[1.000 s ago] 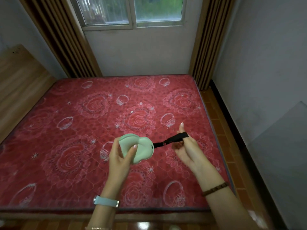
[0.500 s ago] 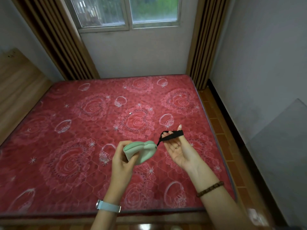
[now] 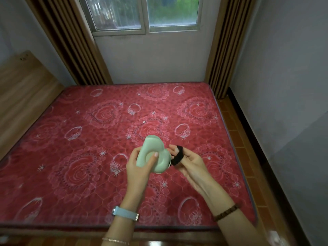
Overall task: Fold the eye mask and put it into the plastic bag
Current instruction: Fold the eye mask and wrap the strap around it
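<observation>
Now | left hand (image 3: 140,167) grips folded eye mask (image 3: 153,153) | right hand (image 3: 188,162) fingers wrapped in strap (image 3: 177,156) | above mid-mattress (image 3: 71,139)

The eye mask (image 3: 154,153) is a pale green padded item, folded in half so its two moulded cups stack together. It is held upright above the mattress. Its black elastic strap (image 3: 177,157) extends from the right edge and is bunched in a loop just beside the mask.
</observation>
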